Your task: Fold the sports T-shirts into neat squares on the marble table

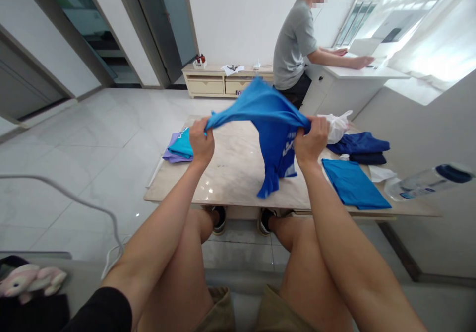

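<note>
A blue T-shirt (273,111) with white lettering is stretched in the air over the marble-topped table (230,173). Its left end is gripped by my left hand (202,142), fingers curled round the cloth. My right hand (312,141) pinches the other side, and part of the garment hangs down below it, slightly blurred. Left of my left hand lies a folded turquoise garment (181,145) on a purple one (173,156). To the right of my right hand, a flat folded blue garment (355,183) rests on the table.
Darker blue folded clothes (360,146), a white plastic bag (337,126) and a clear water bottle (427,180) occupy the table's right side. A person (295,44) in grey sits at a white desk (357,71). A low cabinet (206,85) stands against the wall.
</note>
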`<control>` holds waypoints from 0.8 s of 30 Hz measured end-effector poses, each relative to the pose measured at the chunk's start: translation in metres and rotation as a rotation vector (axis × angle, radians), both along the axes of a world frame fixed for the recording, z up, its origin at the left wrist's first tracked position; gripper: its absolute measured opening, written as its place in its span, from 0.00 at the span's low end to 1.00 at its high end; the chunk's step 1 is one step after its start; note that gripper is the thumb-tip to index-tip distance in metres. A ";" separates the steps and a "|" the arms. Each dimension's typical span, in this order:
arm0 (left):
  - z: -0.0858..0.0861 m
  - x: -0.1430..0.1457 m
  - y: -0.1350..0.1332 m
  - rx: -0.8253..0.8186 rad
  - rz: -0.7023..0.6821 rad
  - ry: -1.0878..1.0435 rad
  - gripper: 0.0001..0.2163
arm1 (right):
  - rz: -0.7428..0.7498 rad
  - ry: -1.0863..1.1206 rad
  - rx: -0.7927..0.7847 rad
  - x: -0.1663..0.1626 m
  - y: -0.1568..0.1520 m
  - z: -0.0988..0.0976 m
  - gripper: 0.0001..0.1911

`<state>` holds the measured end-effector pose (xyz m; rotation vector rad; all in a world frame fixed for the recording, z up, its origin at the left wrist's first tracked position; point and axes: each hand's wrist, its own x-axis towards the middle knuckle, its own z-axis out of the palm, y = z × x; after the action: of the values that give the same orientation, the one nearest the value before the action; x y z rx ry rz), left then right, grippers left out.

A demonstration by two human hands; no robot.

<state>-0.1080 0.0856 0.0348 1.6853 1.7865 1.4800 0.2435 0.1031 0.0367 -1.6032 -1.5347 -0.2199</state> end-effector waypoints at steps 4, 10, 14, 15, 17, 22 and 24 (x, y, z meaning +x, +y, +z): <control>-0.012 -0.001 0.008 0.211 0.106 0.106 0.06 | 0.132 -0.067 0.044 0.003 0.011 -0.005 0.26; -0.040 -0.002 0.005 -0.011 -0.014 0.334 0.08 | 0.419 -0.091 -0.449 0.022 -0.001 -0.050 0.16; -0.046 -0.005 0.003 -0.420 -0.229 0.606 0.04 | 0.470 -0.082 -0.993 0.039 -0.009 -0.072 0.14; -0.048 -0.006 0.001 -0.583 -0.325 0.664 0.02 | 0.509 -0.051 -1.157 0.040 -0.011 -0.075 0.17; -0.056 -0.007 -0.004 -0.840 -0.501 0.729 0.03 | 0.578 0.044 -1.434 0.039 -0.016 -0.081 0.23; -0.067 -0.002 -0.012 -0.959 -0.652 0.726 0.02 | 0.545 0.029 -1.587 0.028 -0.022 -0.080 0.26; -0.063 0.003 -0.011 -0.895 -0.651 0.707 0.05 | 0.529 -0.030 -1.544 0.024 -0.022 -0.074 0.24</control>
<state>-0.1051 0.0747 -0.0282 2.0129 1.5125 -0.2239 0.2679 0.0810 -0.0369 -2.0542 -2.2063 1.5807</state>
